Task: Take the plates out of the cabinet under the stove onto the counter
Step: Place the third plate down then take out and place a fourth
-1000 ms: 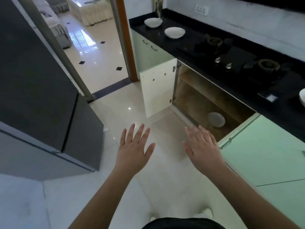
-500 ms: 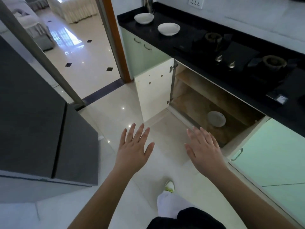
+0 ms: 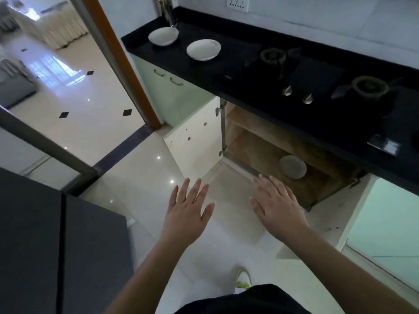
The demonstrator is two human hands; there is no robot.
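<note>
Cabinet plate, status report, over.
Left hand and right hand open, empty. One plate in open cabinet; two on counter. Path clear.

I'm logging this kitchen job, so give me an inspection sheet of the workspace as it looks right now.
Surface: black counter, built-in gas stove.
Job's things: two white plates on the counter; one plate on the open cabinet floor.
Clutter: steel container at the counter's back corner.
Grippers: left hand and right hand open, empty, above the floor.
Cables: nothing seen.
Surroundings: wall socket, dark fridge, doorway.
</note>
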